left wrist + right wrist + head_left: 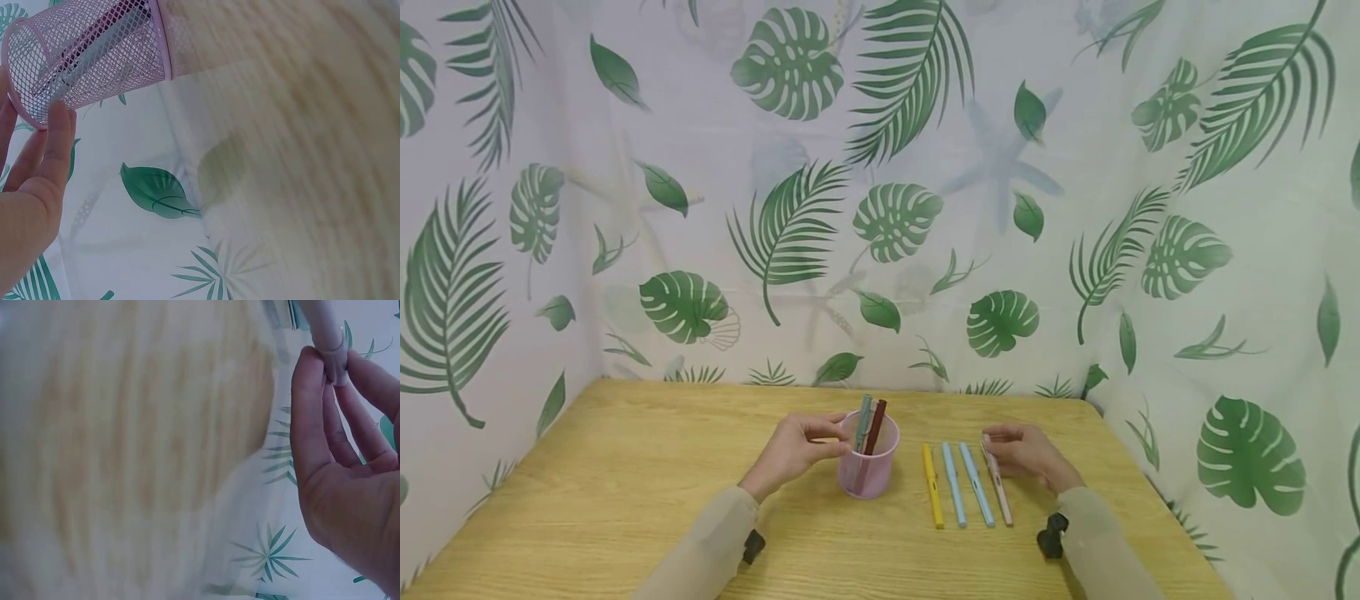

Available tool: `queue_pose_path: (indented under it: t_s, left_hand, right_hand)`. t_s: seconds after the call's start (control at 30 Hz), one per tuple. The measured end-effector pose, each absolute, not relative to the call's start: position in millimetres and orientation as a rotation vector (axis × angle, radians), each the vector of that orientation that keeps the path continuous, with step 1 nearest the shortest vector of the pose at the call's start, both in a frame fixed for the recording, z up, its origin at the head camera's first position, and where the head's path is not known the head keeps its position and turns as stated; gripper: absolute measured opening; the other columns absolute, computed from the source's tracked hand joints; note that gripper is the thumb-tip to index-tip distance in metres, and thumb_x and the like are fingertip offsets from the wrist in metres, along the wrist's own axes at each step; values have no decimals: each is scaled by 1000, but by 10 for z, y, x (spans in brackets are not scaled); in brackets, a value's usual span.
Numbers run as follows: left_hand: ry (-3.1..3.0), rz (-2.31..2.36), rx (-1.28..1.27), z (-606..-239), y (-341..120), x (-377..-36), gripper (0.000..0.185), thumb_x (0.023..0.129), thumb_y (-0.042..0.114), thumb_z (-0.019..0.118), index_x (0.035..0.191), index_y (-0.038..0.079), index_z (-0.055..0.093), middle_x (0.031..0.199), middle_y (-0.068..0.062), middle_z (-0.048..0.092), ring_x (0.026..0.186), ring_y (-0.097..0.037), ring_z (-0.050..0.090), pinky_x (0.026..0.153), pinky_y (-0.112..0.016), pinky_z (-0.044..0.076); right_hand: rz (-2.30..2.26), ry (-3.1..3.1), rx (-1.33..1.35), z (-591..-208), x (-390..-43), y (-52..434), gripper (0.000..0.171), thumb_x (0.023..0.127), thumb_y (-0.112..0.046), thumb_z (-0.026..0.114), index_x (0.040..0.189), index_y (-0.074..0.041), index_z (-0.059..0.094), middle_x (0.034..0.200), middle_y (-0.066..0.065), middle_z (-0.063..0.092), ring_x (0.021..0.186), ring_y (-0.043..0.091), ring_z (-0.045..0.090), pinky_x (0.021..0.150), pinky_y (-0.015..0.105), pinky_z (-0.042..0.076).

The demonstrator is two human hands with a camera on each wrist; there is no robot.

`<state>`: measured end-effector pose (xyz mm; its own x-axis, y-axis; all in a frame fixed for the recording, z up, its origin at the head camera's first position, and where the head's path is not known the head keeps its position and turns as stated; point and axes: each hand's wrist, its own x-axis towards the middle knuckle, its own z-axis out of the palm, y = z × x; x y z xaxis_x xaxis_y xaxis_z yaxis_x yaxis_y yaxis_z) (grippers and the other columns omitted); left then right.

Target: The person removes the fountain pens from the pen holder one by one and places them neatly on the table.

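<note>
The pink pen (997, 486) lies at the right end of a row of four pens on the wooden surface (625, 483), and your right hand (1026, 454) is at its far end. In the right wrist view your thumb and fingers (309, 412) pinch the pale pink barrel (328, 337) close to its tip; the rest of the pen runs out of that picture. From the head camera the pen looks slim and light pink, lying lengthwise away from you, with its near end pointing toward the front edge of the surface.

Just to its left, side by side and roughly parallel, lie two light blue pens (976, 485) (953, 485) and then a yellow pen (932, 486). They sit close together, but whether any touch cannot be told.

Further left stands the pink mesh cup (868, 467), upright on the surface. Your left hand (797, 454) rests against its left side, the fingers fairly straight and laid along the rim and wall; in the left wrist view the fingertips (59, 125) touch the cup's rim (25, 94), and a firm grip is not shown. Inside the cup stand a grey-green pen (863, 421) and a dark red pen (876, 425), both leaning and poking above the rim.

The cup and the row of pens are near each other, with a bare strip of surface between. Both your sleeves (700, 550) are beige. Behind and at both sides hangs a pale curtain with green leaves (895, 221).
</note>
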<state>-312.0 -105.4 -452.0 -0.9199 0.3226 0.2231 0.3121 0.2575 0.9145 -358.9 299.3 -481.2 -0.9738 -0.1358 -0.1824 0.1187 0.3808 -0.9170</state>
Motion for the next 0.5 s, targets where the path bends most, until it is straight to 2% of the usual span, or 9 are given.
queue_pose_path:
  t_s: [0.5]
  left_hand:
    - [2468,1817,609,-4518,-1049,-3101,22,82,21,80,98,6,77,139,-12,58,118,-30,64,89,-35,57]
  right_hand:
    - [-1563,2403,3,-4777,-3599,2924,45,97,-12,61,135,10,49,128,27,59,92,17,69,77,36,61]
